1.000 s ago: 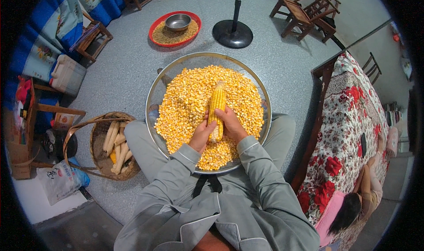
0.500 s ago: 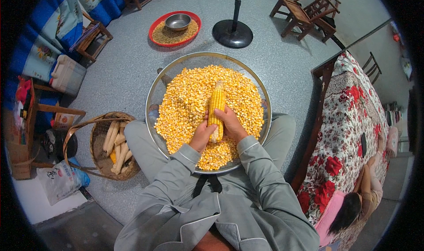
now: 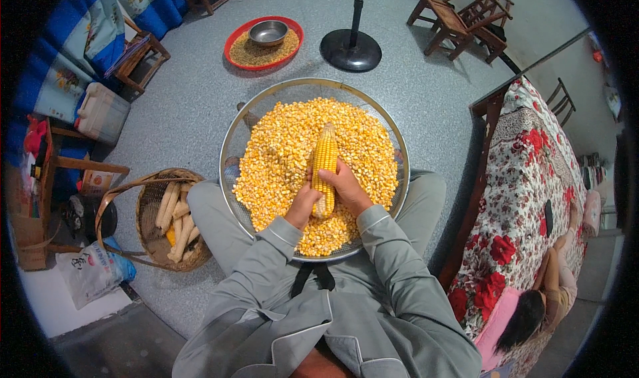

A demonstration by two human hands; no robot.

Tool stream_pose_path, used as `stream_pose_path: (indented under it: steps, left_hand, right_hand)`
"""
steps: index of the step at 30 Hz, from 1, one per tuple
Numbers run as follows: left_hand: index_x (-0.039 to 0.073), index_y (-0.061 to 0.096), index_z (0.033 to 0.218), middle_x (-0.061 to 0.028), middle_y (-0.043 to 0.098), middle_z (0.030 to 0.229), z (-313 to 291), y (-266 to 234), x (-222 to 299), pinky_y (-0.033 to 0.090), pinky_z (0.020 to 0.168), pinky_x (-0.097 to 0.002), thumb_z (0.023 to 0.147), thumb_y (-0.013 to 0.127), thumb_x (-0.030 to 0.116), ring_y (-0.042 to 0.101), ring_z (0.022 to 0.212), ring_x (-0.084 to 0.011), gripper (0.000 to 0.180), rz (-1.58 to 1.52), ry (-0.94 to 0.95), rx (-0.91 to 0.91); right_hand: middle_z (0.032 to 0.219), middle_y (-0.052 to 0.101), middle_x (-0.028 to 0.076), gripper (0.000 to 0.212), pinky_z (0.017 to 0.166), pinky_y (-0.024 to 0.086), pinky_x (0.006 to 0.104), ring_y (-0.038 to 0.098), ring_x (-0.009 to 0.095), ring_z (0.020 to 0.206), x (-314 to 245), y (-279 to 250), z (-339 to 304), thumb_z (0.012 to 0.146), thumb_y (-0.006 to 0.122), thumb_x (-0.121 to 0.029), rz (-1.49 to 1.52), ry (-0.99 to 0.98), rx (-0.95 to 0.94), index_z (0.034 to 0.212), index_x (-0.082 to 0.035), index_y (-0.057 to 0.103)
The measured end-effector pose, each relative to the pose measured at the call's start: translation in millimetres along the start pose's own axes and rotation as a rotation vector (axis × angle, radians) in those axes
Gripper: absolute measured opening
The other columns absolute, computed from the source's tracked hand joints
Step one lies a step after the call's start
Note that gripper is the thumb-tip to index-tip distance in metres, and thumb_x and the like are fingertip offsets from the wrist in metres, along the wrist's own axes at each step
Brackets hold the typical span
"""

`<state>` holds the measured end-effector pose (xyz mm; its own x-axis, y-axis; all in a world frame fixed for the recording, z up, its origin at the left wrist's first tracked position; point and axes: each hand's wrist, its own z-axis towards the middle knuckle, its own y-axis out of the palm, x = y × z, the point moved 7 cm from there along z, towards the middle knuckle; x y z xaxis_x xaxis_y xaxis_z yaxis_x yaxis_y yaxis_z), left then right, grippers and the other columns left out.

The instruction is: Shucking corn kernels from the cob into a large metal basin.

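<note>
Between both hands I hold an ear of corn (image 3: 325, 155), its narrow tip pointing away from me and its thick end toward me. My left hand (image 3: 303, 205) grips its lower left side. On the lower right, my right hand (image 3: 350, 189) is wrapped round it, thumb lying across the rows of kernels. The ear is above a heap of loose yellow corn kernels (image 3: 279, 145), which fills most of a round mesh sieve (image 3: 228, 126) with a metal rim. The sieve rests at my lap between my knees. The fingers beneath the ear are hidden.
A wicker basket (image 3: 148, 228) with pale cobs stands by my left knee. Ahead are a red tray (image 3: 297, 48) of grain holding a steel bowl (image 3: 268, 33), and a black stand base (image 3: 351, 50). At right, a person (image 3: 532, 311) lies on a flowered bed (image 3: 496, 245).
The ear of corn has tilted and shifted very slightly in my hands. My right thumb sits a little farther left across it.
</note>
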<state>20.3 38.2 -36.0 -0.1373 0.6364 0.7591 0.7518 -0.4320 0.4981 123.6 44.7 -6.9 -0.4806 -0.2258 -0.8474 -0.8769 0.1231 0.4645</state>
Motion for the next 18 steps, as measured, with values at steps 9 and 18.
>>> stream_pose_path:
  steps: [9,18]
  left_hand:
    - [0.0,0.037,0.13,-0.0136,0.056,0.106,2.4,-2.8,-4.4,0.058,0.065,-0.0401,0.085,0.037,0.011,0.062,0.086,-0.0227,0.046,-0.037,0.017,-0.05]
    - [-0.001,0.042,0.128,-0.0111,0.057,0.111,-1.3,3.4,1.0,0.054,0.077,-0.0345,0.093,0.043,0.022,0.061,0.092,-0.0202,0.042,-0.185,0.029,-0.038]
  right_hand:
    - [0.102,0.061,0.009,0.048,0.082,0.05,0.0312,0.06,0.018,0.091,0.9,-0.1,2.0,0.083,0.069,-0.027,-0.039,-0.031,-0.019,0.117,-0.001,0.047]
    - [0.101,0.061,0.01,0.04,0.082,0.052,0.033,0.061,0.019,0.09,-3.4,4.6,-0.4,0.087,0.064,-0.022,0.12,0.02,-0.009,0.116,0.0,0.047]
